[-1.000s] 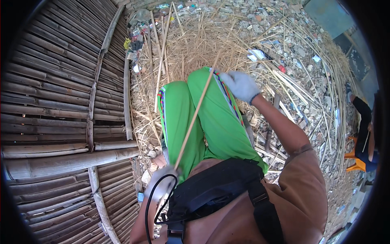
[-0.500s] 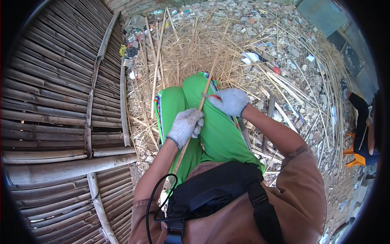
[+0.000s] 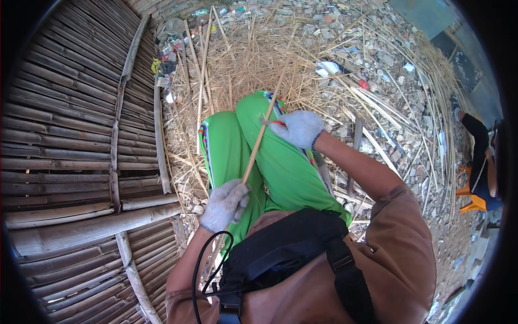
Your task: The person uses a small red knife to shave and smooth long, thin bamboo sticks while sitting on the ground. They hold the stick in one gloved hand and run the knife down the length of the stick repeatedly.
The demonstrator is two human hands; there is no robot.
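Observation:
A long thin bamboo strip (image 3: 260, 141) slants over my green-clad legs (image 3: 226, 137), its far end above the straw. My left hand (image 3: 223, 206), in a pale knit work glove, is closed round the strip's nearer part, close to my lap. My right hand (image 3: 300, 128), gloved alike, grips a small knife (image 3: 274, 122) with an orange-red part showing by the thumb. Its short blade lies against the strip near my right knee. Most of the knife's handle is hidden in the glove.
Bamboo slats form a rack or wall (image 3: 59, 129) at the left. Straw shavings (image 3: 237, 70), rubble and loose bamboo strips (image 3: 372, 102) cover the ground ahead and right. A wooden stake (image 3: 356, 151) stands beside my right leg. Another person (image 3: 477, 135) sits on an orange stool (image 3: 472, 200) far right.
My left hand has moved down and left toward my lap, and the strip has slid nearer with it. My right hand with the knife has shifted only slightly.

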